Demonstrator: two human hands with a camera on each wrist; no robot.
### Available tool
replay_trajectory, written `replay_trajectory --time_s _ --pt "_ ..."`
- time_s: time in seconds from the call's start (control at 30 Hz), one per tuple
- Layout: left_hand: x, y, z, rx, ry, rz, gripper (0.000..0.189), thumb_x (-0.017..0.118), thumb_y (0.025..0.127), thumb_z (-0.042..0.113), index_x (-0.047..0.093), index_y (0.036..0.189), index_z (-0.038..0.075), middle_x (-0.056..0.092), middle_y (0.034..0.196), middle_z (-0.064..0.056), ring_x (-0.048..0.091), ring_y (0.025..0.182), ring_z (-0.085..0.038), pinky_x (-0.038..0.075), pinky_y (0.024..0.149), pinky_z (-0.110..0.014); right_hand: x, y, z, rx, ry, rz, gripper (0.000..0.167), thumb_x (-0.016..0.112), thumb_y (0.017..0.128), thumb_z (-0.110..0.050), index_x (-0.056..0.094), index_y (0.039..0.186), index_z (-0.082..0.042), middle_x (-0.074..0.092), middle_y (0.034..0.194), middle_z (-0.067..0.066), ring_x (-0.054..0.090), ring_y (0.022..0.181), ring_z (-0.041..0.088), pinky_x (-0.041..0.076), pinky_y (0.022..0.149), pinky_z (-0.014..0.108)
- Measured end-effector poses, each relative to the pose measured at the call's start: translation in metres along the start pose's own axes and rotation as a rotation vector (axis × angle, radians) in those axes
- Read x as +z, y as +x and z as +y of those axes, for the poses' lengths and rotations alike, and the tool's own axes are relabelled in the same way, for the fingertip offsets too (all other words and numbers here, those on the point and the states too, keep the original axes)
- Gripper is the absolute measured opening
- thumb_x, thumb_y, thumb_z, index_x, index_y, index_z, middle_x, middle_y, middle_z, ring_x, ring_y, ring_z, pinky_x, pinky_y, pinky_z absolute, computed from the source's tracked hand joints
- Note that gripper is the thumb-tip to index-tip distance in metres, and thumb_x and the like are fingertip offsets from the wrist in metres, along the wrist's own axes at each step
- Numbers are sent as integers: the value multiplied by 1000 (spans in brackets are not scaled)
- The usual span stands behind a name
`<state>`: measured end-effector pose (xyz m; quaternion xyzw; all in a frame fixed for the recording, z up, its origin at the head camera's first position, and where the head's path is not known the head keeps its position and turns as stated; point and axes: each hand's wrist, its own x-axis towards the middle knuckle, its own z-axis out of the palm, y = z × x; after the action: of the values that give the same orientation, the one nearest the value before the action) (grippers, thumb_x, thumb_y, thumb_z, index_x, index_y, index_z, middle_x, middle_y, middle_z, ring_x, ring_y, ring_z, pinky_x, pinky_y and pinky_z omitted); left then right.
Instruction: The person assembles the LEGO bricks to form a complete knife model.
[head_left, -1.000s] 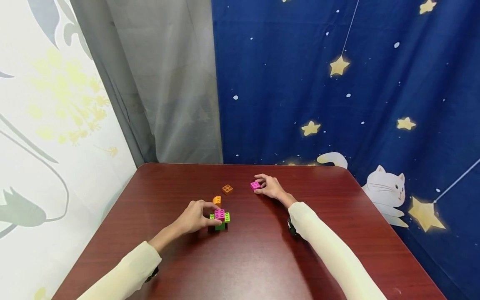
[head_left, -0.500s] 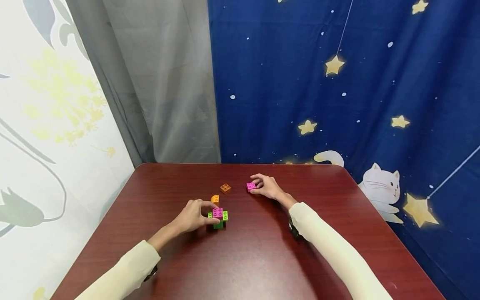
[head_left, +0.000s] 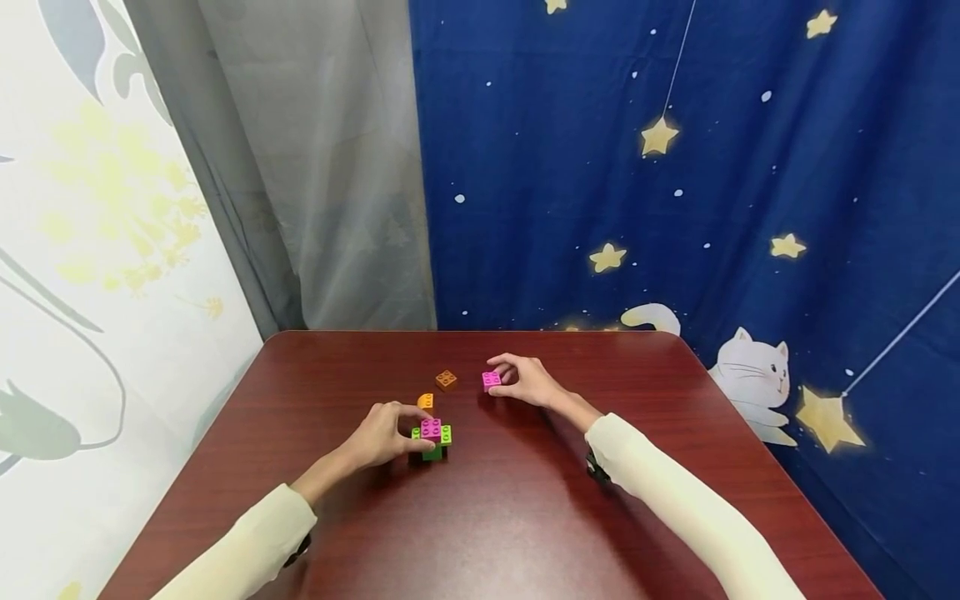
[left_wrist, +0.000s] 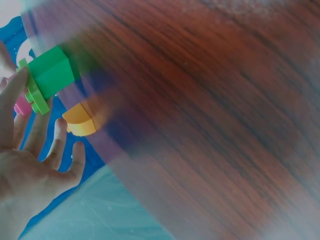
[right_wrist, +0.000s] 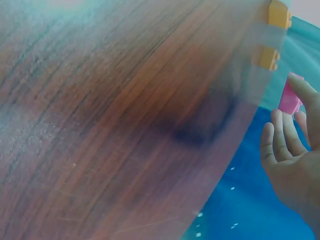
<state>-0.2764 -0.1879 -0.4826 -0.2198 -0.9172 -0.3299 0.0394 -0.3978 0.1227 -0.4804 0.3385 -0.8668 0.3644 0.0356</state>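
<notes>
Glossy red-brown wood-grained table (head_left: 480, 508): your left hand (head_left: 381, 437) pinches a studded pink-and-green plastic stack (head_left: 431, 430), your right hand (head_left: 534, 383) a pink studded brick (head_left: 491, 381); curved orange brick (head_left: 426, 402), square brown-orange brick (head_left: 446, 381) beyond the stack.

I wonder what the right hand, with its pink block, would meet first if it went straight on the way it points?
Most likely the brown block, ahead of the right hand and its pink block, though height and exact aim are hard to judge.

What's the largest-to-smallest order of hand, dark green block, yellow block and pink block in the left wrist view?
Left hand
Dark green block
Yellow block
Pink block, partly hidden; ranked by what shows
</notes>
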Motion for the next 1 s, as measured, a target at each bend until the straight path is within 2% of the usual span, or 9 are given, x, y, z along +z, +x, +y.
replay_trajectory --time_s 0.17,0.3,0.4,0.5,0.67,0.9,1.0 --pt "-1 0 1 14 -11 5 39 92 78 39 80 108 18 75 97 6 64 90 -20 56 82 -42 -3 -2 -17 -33 -3 6 48 89 85 -17 69 126 0 74 99 8 71 87 23 59 78 38" --pt "-1 -1 2 8 -16 5 39 93 78 38 80 108 16 75 97 5 66 92 -23 56 84 -47 -4 -5 -30 -36 12 -23 46 89 85 -21 71 123 -3 74 100 6 72 90 26 59 78 36" --pt "-1 -1 2 -12 -16 0 39 93 78 38 80 108 17 75 98 5 66 94 -21 56 87 -47 -2 -7 -39 -53 34 -42 43 89 85 -22 72 121 -6 74 100 6 72 92 30 60 79 39" --pt "1 -2 2 -20 -16 -6 39 92 78 38 80 108 17 76 99 5 66 95 -19 56 89 -46 0 -8 -47 -72 53 -52 39 89 84 -22 74 118 -11 74 100 4 72 91 28 60 79 43" --pt "1 -2 1 -11 -16 -12 39 91 79 39 80 108 16 77 100 4 66 94 -17 57 88 -46 5 -10 -59 -100 44 -71 35 89 85 -25 75 115 -16 74 99 -1 72 88 20 60 77 37" --pt "2 -2 1 -1 -19 -8 41 92 79 40 80 109 15 77 100 2 67 96 -17 57 88 -46 13 -12 -72 -133 90 -97 35 89 85 -25 75 116 -16 75 99 0 74 91 30 60 78 45" --pt "2 -2 1 1 -16 -6 41 92 79 39 80 108 14 77 98 3 67 94 -16 58 87 -45 17 -13 -79 -132 88 -107 36 89 85 -26 74 117 -17 76 99 -2 74 90 23 61 78 41"
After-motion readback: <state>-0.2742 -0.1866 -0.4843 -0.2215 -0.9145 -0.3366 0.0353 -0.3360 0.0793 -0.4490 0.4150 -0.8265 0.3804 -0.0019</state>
